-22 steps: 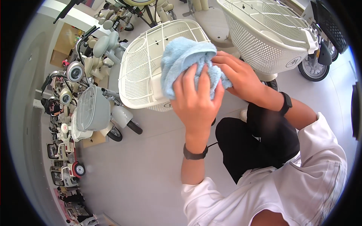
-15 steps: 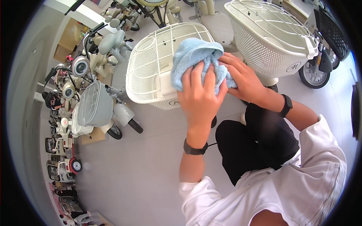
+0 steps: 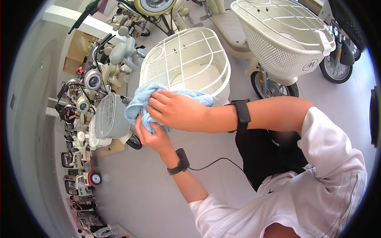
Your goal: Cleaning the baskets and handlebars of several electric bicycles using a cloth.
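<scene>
A light blue towel (image 3: pixel 139 101) is bunched at the near left corner of a cream bicycle basket (image 3: pixel 224 89) with perforated walls and a wire lid. My right hand (image 3: pixel 176 111) reaches across from the right and presses on the towel, fingers curled into its folds. Just below it, my left hand (image 3: pixel 152 137) grips the towel's lower part between thumb and fingers. The cloth also trails rightward along the basket's near edge behind my right wrist. Towel and hands hide the basket's near left side.
A second cream basket (image 3: pixel 283 59) on a bike stands at the upper right. To the left, a pale grey basket (image 3: pixel 109 116) and several parked scooters line the room. A round headlight (image 3: pixel 154 4) sits beyond the near basket. A black cable (image 3: pixel 216 162) runs from my left wrist strap.
Both hands have moved left and down with the towel, from the basket's right side to its near left corner. My right forearm now crosses above my left hand.
</scene>
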`<state>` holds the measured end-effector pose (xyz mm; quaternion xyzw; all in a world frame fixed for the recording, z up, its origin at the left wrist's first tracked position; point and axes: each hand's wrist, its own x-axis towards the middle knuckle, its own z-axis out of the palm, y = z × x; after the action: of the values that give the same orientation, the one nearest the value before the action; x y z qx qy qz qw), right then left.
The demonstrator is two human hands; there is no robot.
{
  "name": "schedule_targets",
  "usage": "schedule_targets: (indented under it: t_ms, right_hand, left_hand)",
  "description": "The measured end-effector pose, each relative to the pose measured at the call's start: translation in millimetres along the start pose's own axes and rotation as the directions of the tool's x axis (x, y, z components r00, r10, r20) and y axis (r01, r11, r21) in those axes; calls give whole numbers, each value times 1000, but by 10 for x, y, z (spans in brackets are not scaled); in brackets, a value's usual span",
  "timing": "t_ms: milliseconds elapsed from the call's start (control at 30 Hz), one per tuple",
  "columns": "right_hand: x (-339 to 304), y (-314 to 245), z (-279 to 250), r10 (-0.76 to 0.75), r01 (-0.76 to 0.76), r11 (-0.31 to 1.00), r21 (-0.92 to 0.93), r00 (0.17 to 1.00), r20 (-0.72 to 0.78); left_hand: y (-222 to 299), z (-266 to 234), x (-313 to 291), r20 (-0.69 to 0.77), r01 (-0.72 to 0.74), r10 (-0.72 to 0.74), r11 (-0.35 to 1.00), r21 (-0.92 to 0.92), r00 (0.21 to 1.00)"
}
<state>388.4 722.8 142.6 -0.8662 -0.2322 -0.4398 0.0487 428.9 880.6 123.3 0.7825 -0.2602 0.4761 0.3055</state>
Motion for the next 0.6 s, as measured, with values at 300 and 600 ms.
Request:
schedule_targets:
  t_ms: [300,600]
  right_hand:
    - [-396,207,-148,-7,23,994,106,988,-154]
    - [-1499,783,-666,208,-182,958,223,973,-97]
  left_hand:
    - [107,13,-20,199,-61,103,977,-207,974]
    - [1213,343,-209,369,-538,502,843,-7,782]
